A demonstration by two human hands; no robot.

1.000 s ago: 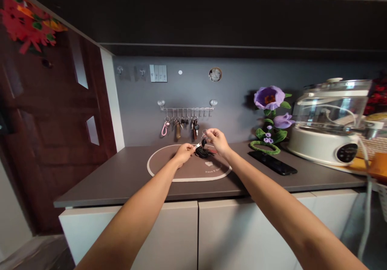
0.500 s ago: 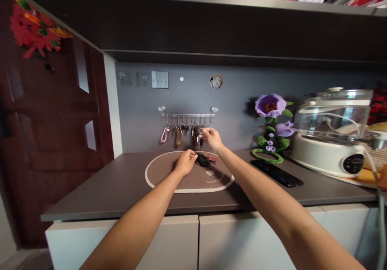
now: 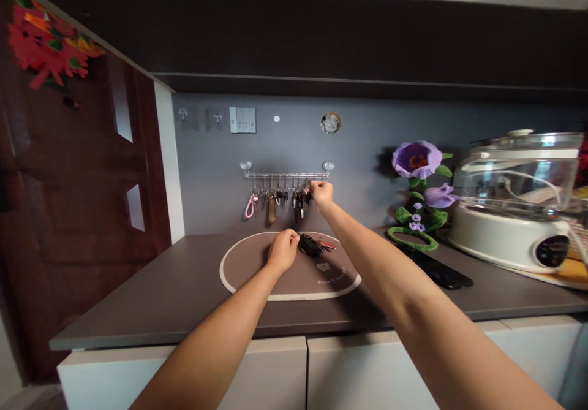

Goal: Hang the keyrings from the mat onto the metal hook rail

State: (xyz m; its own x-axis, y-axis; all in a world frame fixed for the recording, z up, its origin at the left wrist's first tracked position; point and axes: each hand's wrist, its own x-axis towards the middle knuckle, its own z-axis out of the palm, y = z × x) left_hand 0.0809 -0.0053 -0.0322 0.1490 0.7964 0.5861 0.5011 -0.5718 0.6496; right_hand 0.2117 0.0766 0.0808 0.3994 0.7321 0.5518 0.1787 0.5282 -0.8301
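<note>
My right hand [image 3: 322, 194] is up at the hook rail [image 3: 287, 175] on the wall, its fingers pinched on a bunch of keys [image 3: 307, 193] by one of the hooks. Whether the ring sits on the hook is hidden by the fingers. Several other key bunches hang to its left, among them one with a pink strap [image 3: 249, 206] and one with a brown fob [image 3: 272, 209]. Low over the oval mat [image 3: 257, 275], my left hand [image 3: 285, 247] has its fingers closed beside a dark bundle of keys [image 3: 310, 246]; what they grip, if anything, is unclear.
To the right stand a purple artificial flower [image 3: 417, 160], a black phone [image 3: 443, 270] lying flat, and a white appliance with a clear top [image 3: 509, 232]. A dark shelf [image 3: 294, 36] overhangs the counter [image 3: 151, 287]. A reddish door [image 3: 82, 226] is at left.
My right hand has risen from below the hooks to the rail, carrying the keys up with it. My left hand stays by the dark bundle. The view has shifted slightly.
</note>
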